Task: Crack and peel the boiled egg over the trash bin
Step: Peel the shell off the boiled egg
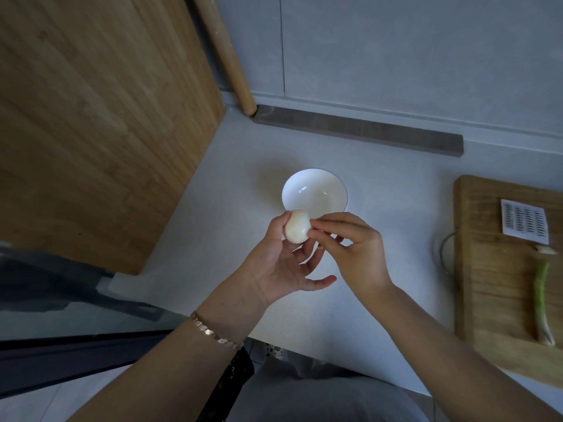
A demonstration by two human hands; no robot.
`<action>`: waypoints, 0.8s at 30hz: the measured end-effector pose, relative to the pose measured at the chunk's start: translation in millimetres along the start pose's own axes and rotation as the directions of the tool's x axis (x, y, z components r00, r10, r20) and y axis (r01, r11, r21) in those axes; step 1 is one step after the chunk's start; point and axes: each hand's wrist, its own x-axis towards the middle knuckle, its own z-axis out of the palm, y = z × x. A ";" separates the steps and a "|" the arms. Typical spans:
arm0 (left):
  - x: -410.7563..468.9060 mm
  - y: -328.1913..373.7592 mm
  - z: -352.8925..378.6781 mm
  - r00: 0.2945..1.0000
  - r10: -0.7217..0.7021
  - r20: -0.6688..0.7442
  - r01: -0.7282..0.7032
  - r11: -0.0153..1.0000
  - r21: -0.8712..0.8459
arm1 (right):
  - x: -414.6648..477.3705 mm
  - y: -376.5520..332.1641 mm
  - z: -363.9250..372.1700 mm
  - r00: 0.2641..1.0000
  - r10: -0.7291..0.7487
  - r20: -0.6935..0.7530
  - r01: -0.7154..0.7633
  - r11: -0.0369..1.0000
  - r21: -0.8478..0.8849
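Note:
A pale boiled egg (297,225) is held upright in the fingertips of my left hand (281,263), palm turned up, above the white counter. My right hand (350,248) comes in from the right, and its thumb and forefinger pinch at the egg's right side. An empty white bowl (316,191) stands on the counter just behind the egg. No trash bin can be made out for certain; a dark shape (61,300) lies low on the left, below the counter edge.
A large bamboo board (91,117) leans at the left, with a wooden rolling pin (225,53) against the wall. On the right lies a wooden cutting board (487,269) with a green scallion (542,303) and a white grater piece (524,225). The counter's front edge (304,350) is near my body.

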 end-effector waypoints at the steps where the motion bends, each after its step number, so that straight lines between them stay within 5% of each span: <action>1: -0.5 0.0 -0.9 1.000 -0.003 0.003 0.003 1.000 -0.005 | 0.4 0.0 -0.7 1.000 -0.002 0.005 0.002 1.000 0.001; 8: -2.6 1.6 -12.2 0.999 0.029 -0.041 -0.030 0.999 -0.043 | 7.6 9.6 -6.2 0.977 0.195 0.087 -0.185 0.976 -0.115; 17: -16.9 -6.6 -33.2 0.956 0.214 -0.201 -0.196 0.975 0.103 | 6.7 14.0 17.9 0.881 0.214 0.421 -0.048 0.928 -0.370; 24: -44.7 -16.9 -78.7 0.848 0.377 -0.373 -0.312 0.923 0.225 | 5.3 12.5 50.9 0.713 0.309 0.629 -0.166 0.946 -0.277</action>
